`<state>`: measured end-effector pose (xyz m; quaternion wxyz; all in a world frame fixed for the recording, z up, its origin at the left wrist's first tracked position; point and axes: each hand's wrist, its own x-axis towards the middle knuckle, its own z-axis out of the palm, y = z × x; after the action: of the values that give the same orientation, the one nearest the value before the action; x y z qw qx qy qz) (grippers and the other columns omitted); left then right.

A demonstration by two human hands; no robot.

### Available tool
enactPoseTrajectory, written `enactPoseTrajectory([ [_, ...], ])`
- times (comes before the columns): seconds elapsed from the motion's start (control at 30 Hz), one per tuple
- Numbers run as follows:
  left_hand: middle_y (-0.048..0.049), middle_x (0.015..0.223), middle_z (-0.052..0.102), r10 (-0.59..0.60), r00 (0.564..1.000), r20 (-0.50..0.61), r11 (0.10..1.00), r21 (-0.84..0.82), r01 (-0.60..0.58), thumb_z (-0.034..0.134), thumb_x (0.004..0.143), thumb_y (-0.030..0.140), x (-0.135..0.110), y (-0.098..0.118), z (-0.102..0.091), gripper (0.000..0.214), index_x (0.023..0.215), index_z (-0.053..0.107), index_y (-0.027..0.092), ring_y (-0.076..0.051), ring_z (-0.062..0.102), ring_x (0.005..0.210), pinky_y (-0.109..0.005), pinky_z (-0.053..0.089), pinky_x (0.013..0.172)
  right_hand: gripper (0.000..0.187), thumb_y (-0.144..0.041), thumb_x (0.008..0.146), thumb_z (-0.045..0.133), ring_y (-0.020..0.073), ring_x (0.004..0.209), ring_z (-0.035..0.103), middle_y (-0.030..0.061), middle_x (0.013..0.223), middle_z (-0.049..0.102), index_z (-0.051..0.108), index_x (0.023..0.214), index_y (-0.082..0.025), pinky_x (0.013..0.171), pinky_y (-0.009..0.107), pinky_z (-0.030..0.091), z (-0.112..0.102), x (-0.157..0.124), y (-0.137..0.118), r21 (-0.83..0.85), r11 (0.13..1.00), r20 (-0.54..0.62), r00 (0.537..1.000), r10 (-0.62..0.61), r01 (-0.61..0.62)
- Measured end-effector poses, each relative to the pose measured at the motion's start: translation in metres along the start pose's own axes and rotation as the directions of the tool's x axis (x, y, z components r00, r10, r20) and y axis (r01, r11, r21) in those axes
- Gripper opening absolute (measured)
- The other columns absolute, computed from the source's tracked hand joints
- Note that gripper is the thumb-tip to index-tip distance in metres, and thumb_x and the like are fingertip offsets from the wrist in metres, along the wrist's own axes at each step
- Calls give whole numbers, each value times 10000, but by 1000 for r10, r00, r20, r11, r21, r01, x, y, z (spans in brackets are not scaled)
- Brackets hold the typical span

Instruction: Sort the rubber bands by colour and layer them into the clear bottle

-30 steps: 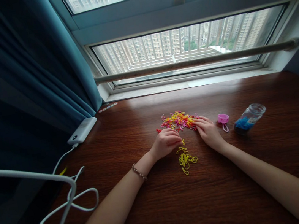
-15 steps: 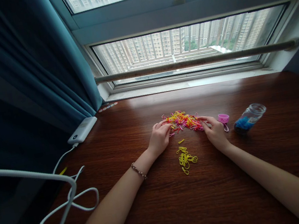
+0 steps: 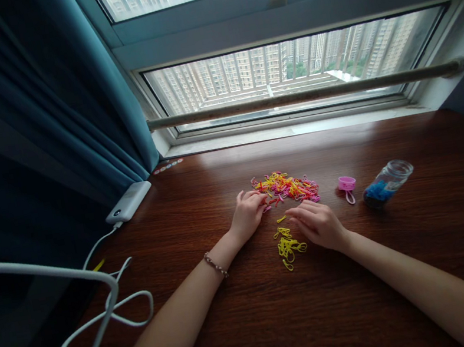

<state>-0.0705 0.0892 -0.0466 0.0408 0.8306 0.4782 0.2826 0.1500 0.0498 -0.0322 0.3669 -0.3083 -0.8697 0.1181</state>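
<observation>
A mixed heap of small rubber bands (image 3: 290, 186) in red, pink, yellow and orange lies in the middle of the wooden table. At its left edge my left hand (image 3: 248, 213) rests with bent fingers drawn together; what is between the fingertips is hidden. Nearer to me is a smaller group of yellow rubber bands (image 3: 288, 245), with one single band just above it. My right hand (image 3: 319, 224) hovers to the right of that group, its fingers pressed together beside the single yellow band. Whatever it pinches is too small to make out.
Right of the heap lie a pink lid with a loop (image 3: 347, 183) and a clear jar holding blue pieces (image 3: 381, 190). On the left, a white power bank (image 3: 129, 202) trails a looping white cable (image 3: 108, 315) beside the blue curtain (image 3: 113, 110). A window stands behind the table.
My right hand has left the right edge of the heap and come nearer to me and leftward, to the yellow bands. The pink lid now shows fully. My left hand has barely moved.
</observation>
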Motion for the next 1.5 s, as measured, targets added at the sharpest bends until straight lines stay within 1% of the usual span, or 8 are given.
enactPoseTrajectory([
  [0.13,-33,922,641,42,998,-36,999,12,-42,531,804,193,0,0,-1,157,948,594,210,-188,521,944,-445,290,959,261,-217,884,386,236,958,515,77,975,615,592,1043,-210,880,404,410,3,3,14,-68,980,-169,970,172,-186],
  [0.4,-51,906,586,232,964,-132,972,56,-227,476,831,185,-4,18,-9,181,939,617,219,-184,483,931,-395,347,922,374,-304,860,441,307,1175,328,64,1299,454,491,1223,-230,971,519,293,20,2,40,-211,915,-141,937,319,-344],
  [0.6,-22,904,640,480,875,-61,876,-9,-481,477,819,153,-11,35,-12,187,936,603,226,-163,517,972,-412,297,995,356,-309,877,406,287,1182,339,59,1258,498,507,1208,-226,983,503,284,21,2,46,-203,915,-91,937,337,-349],
  [0.8,-7,798,667,522,853,-7,847,-113,-520,491,825,192,-10,37,-10,128,878,605,218,-142,558,879,-340,383,903,310,-284,889,377,237,1114,446,71,1145,577,591,1098,-203,992,458,311,12,5,47,33,937,-216,913,347,-349],
  [1.07,-31,814,654,462,887,19,882,-117,-457,511,823,284,-9,33,-12,139,822,633,218,-165,543,884,-349,387,874,294,-300,887,396,235,1024,537,92,1056,623,637,1008,-182,944,433,383,2,5,37,261,885,-347,819,458,-384],
  [1.23,-54,922,623,221,969,-114,974,-26,-226,465,839,220,-5,22,-10,197,978,603,195,-193,498,945,-375,373,899,266,-265,895,404,217,1008,549,83,1042,621,641,982,-183,940,392,394,-3,6,27,303,889,-369,818,441,-342],
  [1.37,-84,984,575,21,997,-76,998,56,-17,408,841,144,-2,11,-2,338,1154,526,196,-208,470,968,-370,396,844,247,-262,885,430,216,929,583,75,939,644,664,864,-187,878,373,439,-9,6,11,332,904,-344,858,381,-269],
  [1.5,-80,1030,547,12,1000,18,993,117,-14,454,826,168,-1,8,4,363,1164,526,276,-231,430,1007,-413,366,845,286,-285,885,422,200,794,615,66,818,660,670,780,-190,750,339,495,-10,4,-3,366,920,-105,976,193,-142],
])
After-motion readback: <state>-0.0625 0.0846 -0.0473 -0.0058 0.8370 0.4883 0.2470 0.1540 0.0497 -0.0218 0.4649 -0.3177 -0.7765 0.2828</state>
